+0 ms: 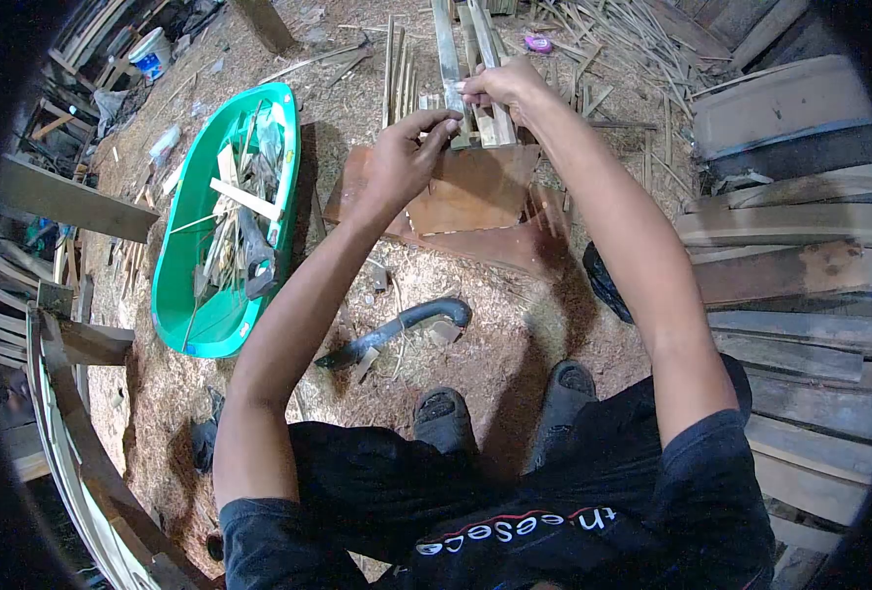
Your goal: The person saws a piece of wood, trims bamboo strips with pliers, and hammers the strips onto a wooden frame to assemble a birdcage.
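Note:
My right hand (507,87) reaches in from the right, thumb and fingers pinched at the edge of a long pale wooden strip (448,49). Just left of it and lower, my left hand (408,152) has its thumb and forefinger drawn together near the strip's lower end; what they hold, if anything, I cannot make out. Beneath both hands lies a reddish-brown board (470,197), with a wider brown board (357,177) under it. More narrow wooden strips (485,34) run away from the board's far edge.
A green plastic tub (175,285) holding wood scraps and a handsaw stands to the left. A dark curved pipe (397,329) lies on the sawdust before my sandals (444,408). Stacked planks (800,280) line the right side. A pink object (538,43) sits farther off.

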Available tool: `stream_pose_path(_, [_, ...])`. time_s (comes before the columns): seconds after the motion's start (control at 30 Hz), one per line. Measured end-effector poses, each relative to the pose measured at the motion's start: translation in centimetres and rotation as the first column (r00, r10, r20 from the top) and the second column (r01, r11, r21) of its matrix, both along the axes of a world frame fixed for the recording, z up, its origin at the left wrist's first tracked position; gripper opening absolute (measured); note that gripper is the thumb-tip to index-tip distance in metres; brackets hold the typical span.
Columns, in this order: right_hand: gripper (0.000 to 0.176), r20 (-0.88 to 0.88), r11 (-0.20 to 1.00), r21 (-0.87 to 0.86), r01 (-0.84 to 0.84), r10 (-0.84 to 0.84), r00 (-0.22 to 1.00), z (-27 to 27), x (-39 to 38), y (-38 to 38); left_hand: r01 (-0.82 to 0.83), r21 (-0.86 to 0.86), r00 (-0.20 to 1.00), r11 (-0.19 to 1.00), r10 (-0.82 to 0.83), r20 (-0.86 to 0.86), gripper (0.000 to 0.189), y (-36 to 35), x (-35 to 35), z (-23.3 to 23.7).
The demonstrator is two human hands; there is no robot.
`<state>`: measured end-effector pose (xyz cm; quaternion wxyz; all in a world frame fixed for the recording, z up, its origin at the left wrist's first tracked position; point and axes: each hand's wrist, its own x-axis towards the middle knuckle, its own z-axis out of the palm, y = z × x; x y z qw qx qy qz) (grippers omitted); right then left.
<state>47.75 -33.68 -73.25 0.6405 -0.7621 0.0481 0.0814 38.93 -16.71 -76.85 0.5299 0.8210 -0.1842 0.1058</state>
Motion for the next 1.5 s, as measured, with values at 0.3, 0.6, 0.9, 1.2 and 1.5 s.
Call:
stream_pose_path(0.3, [0.019,0.030,0.999,0.045,0.007,-0.008,1.000,-0.3,-0.4,0.0,0.003,0.060,0.998,0.998,-0.007,0.060,0.023,-0.4,-1.1,1.0])
stream_pose_path(0.6, [0.012,0.014,0.999,0.052,0.017,-0.018,1.000,-0.7,-0.4,0.1,-0.016,0.112,0.993,0.994,0.002,0.117,0.029,-0.2,-0.9,0.6])
stream_pose_path(0.9, [0.012,0.051,0.998,0.054,0.034,-0.037,0.998,-0.4,-1.0,0.2,-0.056,-0.069,0.997,0.996,0.052,-0.053,0.031,-0.6,-1.2,0.5])
stream_pose_path(1.2, [0.012,0.045,0.997,0.076,0.034,-0.037,0.998,-0.4,-1.1,0.3,-0.080,-0.072,0.996,0.994,0.076,-0.056,0.021,-0.6,-1.2,0.2])
stream_pose_path(1.5, [0.013,0.002,1.000,-0.012,0.029,-0.029,1.000,-0.8,-0.5,0.3,-0.096,0.012,0.995,0.995,0.096,-0.021,0.021,-0.3,-1.4,0.3])
